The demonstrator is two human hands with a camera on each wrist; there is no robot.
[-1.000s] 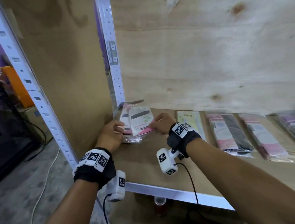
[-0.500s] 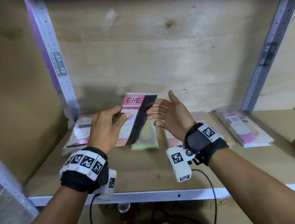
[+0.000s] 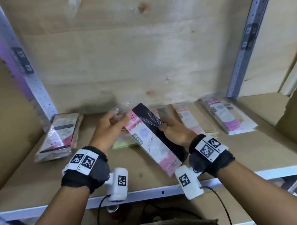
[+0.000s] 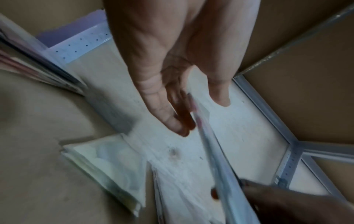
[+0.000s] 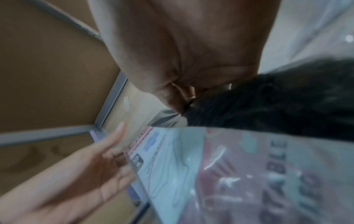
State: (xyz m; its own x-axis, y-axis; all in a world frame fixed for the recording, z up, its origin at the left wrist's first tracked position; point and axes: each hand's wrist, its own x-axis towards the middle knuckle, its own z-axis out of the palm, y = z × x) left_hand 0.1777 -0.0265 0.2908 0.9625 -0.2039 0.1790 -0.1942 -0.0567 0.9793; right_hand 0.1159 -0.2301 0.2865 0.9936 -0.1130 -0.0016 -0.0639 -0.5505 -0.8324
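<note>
A pink and black stocking packet [image 3: 150, 144] in clear wrap hangs tilted above the wooden shelf [image 3: 42, 175], its lower end toward me. My right hand [image 3: 163, 127] pinches its black side between thumb and fingers; the right wrist view shows that pinch of the right hand [image 5: 184, 104] on the packet [image 5: 210, 166]. My left hand [image 3: 119, 118] is at the packet's upper left edge with straight fingers that only touch it. In the left wrist view the packet's edge [image 4: 216, 159] runs between the fingers [image 4: 168, 118] and the thumb, which stands apart.
A stack of similar packets [image 3: 60, 136] lies at the shelf's left, a pale green one [image 3: 123, 143] under the hands, and more packets [image 3: 225, 116] to the right. Metal uprights [image 3: 33, 83] frame the plywood back. A cardboard box [image 3: 295, 117] stands at the right.
The packet came off the left stack and moved to the middle. Half a second ago my left hand held it and the right was open; now the right pinches it and the left has loosened.
</note>
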